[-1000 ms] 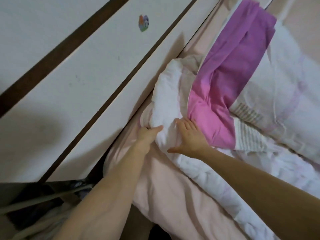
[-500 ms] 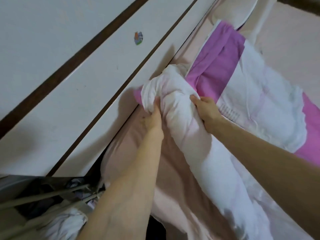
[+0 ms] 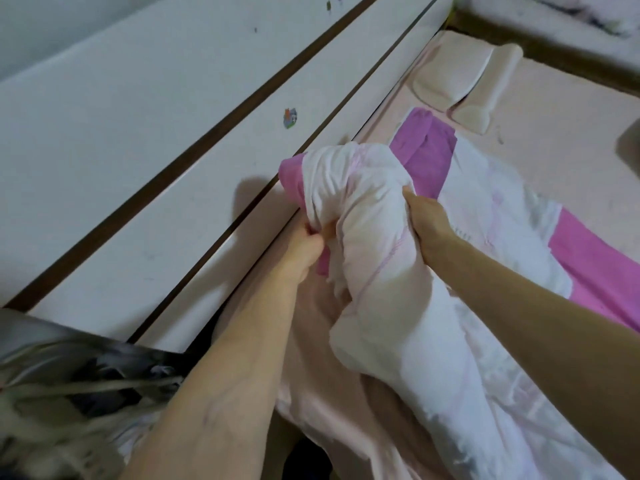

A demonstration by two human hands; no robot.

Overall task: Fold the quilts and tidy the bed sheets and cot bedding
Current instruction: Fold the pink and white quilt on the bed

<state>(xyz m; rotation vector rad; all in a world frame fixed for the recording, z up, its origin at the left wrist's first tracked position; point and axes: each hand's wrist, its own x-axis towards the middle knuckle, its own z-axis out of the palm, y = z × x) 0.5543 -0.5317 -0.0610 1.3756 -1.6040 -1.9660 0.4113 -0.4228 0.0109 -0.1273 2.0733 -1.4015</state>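
With the left hand (image 3: 308,245) clenched on the bunched corner of the white-and-pink quilt (image 3: 367,244) and the right hand (image 3: 427,225) gripping beside it, near the bed's (image 3: 571,109) left edge, lift both evenly and draw apart to find the hem.

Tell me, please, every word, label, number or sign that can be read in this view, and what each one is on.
No text can be read.
Sticker on the white panel: a small coloured picture, too blurred to tell any lettering.
Dark specks higher on the same panel: marks, not legible writing.
White and pink quilt, held by the left hand and right hand: a faint striped patch beside the right wrist, too blurred to read.
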